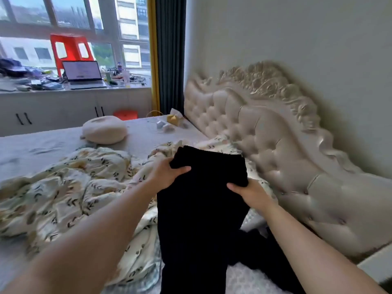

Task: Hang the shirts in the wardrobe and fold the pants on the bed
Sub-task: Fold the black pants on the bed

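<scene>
Black pants (201, 209) hang in front of me over the bed (31, 151), waistband uppermost, legs trailing down onto the sheet at the lower right. My left hand (167, 172) grips the left corner of the waistband, thumb on the front of the cloth. My right hand (248, 194) grips the right corner, a little lower and nearer to me. The waistband is stretched between both hands. No shirt and no wardrobe are in view.
A rumpled leaf-print quilt (74, 187) covers the bed's middle. A round cream cushion (104, 129) and small items lie further back. The tufted cream headboard (275, 155) runs along the right. Behind is a window counter with a laptop (82, 74) and a red stool (70, 47).
</scene>
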A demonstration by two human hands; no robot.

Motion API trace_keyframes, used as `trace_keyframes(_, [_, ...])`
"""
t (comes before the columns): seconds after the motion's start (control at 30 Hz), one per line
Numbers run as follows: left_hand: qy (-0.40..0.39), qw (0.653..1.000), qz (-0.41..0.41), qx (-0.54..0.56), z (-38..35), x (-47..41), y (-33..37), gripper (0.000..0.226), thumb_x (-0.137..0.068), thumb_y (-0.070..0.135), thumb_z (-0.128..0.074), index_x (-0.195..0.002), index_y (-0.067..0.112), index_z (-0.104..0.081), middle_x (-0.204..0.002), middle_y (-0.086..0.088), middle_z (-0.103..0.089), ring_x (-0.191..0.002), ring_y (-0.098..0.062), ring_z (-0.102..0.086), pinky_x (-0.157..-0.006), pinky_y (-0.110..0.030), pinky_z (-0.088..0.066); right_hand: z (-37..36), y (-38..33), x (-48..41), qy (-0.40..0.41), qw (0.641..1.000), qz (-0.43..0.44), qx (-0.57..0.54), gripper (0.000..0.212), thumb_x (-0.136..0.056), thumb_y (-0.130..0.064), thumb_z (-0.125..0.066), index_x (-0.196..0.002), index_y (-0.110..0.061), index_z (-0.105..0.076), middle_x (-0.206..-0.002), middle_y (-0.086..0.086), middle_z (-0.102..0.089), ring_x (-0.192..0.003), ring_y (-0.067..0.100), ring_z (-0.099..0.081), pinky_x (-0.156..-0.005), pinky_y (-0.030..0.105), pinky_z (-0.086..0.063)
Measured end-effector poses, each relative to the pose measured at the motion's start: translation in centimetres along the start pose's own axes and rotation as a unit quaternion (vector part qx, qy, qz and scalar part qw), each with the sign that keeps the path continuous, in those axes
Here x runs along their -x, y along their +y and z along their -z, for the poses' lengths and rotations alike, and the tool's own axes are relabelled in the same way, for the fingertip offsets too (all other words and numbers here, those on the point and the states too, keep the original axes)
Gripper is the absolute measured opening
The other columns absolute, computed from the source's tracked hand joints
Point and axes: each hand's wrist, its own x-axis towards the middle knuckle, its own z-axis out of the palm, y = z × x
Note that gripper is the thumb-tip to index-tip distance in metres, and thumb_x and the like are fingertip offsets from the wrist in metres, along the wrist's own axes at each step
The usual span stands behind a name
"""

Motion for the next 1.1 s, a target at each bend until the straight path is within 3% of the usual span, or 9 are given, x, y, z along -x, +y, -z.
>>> trace_keyframes(0.07, [-0.047,0.996,0.075,0.011,0.3,0.3,-4.8,0.042,-0.073,0.025,-0.078,-0.108,0.004,-0.066,-0.075,0.011,-0.069,-0.071,-0.005,-0.065,-0.067,-0.013,-0.047,-2.1,4.0,-1.2,-0.058,0.996,-0.065,0.021,0.021,-0.085,-0.024,-0.069,-0.105,-0.028,-0.064,-0.09,-0.018,-0.07,-0.077,-0.004,-0.066,-0.059,0.012,-0.049])
trace_keyframes(0.23, [-0.194,0.943,0.198,-0.184,1.6,-1.3,-13.3,0.041,-0.077,0.053,-0.069,-0.108,0.027,-0.062,-0.109,0.003,-0.065,-0.095,-0.013,-0.061,-0.08,-0.022,-0.048,-6.5,10.3,-4.9,-0.227,0.948,-0.22,0.025,0.043,-0.08,-0.019,-0.073,-0.121,-0.017,-0.058,-0.11,-0.003,-0.068,-0.102,0.013,-0.065,-0.092,0.026,-0.049])
trace_keyframes(0.37, [-0.202,0.921,0.276,-0.186,3.2,-4.5,-16.0,0.051,-0.077,0.054,-0.07,-0.113,0.019,-0.062,-0.107,0.003,-0.064,-0.095,-0.012,-0.06,-0.086,-0.025,-0.048,-8.2,9.1,-11.2,-0.282,0.921,-0.234,0.128,0.058,-0.078,-0.03,-0.075,-0.129,-0.014,-0.053,-0.118,-0.003,-0.062,-0.11,0.016,-0.059,-0.098,0.032,-0.045])
trace_keyframes(0.5, [-0.019,0.964,0.253,-0.079,6.3,-13.4,-14.4,0.059,-0.079,0.046,-0.071,-0.128,0.016,-0.056,-0.117,-0.007,-0.065,-0.097,-0.019,-0.063,-0.091,-0.033,-0.05,-8.4,2.0,-22.7,-0.182,0.967,-0.112,0.14,0.048,-0.082,-0.028,-0.071,-0.123,-0.008,-0.057,-0.113,0.006,-0.065,-0.096,0.017,-0.061,-0.082,0.022,-0.049])
trace_keyframes(0.57, [0.122,0.969,0.205,0.063,8.1,-19.1,-12.3,0.086,-0.082,0.046,-0.067,-0.15,0.024,-0.02,-0.144,-0.01,-0.045,-0.12,-0.024,-0.052,-0.103,-0.04,-0.041,-8.2,-2.7,-29.8,-0.032,0.995,-0.03,0.088,0.045,-0.087,-0.032,-0.065,-0.123,-0.007,-0.055,-0.113,0.008,-0.063,-0.091,0.018,-0.06,-0.073,0.022,-0.047])
trace_keyframes(0.67, [0.217,0.954,0.165,0.126,9.1,-25.0,-11.8,0.096,-0.086,0.06,-0.053,-0.147,0.034,0.017,-0.16,-0.002,-0.007,-0.143,-0.031,-0.018,-0.114,-0.055,-0.019,-8.5,-5.7,-37.5,0.145,0.975,0.046,0.163,0.05,-0.091,-0.04,-0.054,-0.133,-0.015,-0.043,-0.131,0.006,-0.05,-0.114,0.024,-0.051,-0.09,0.03,-0.038])
trace_keyframes(0.77, [0.192,0.953,0.231,0.03,6.4,-25.1,-16.2,0.086,-0.09,0.06,-0.045,-0.149,0.035,0.011,-0.16,-0.002,-0.004,-0.144,-0.031,-0.012,-0.114,-0.054,-0.017,-10.8,0.4,-39.0,0.121,0.953,0.038,0.274,0.043,-0.092,-0.032,-0.05,-0.131,-0.015,-0.044,-0.133,0.005,-0.046,-0.115,0.024,-0.049,-0.088,0.03,-0.037])
trace_keyframes(0.93, [0.094,0.936,0.332,0.073,-0.5,-18.9,-26.4,0.075,-0.096,0.047,-0.044,-0.152,0.024,0.001,-0.158,-0.002,-0.015,-0.143,-0.025,-0.022,-0.112,-0.041,-0.022,-15.6,15.4,-32.7,0.004,0.941,-0.024,0.338,0.037,-0.091,-0.024,-0.053,-0.127,-0.015,-0.05,-0.127,0.005,-0.05,-0.115,0.022,-0.049,-0.096,0.035,-0.042])
trace_keyframes(1.1, [0.065,0.896,0.433,0.081,-5.5,-11.9,-33.9,0.066,-0.096,0.036,-0.051,-0.15,0.018,-0.019,-0.151,-0.006,-0.033,-0.134,-0.023,-0.038,-0.101,-0.032,-0.033,-17.3,26.1,-25.7,-0.01,0.938,-0.094,0.333,0.031,-0.09,-0.019,-0.053,-0.121,-0.017,-0.054,-0.121,0.001,-0.053,-0.112,0.018,-0.051,-0.091,0.034,-0.045])
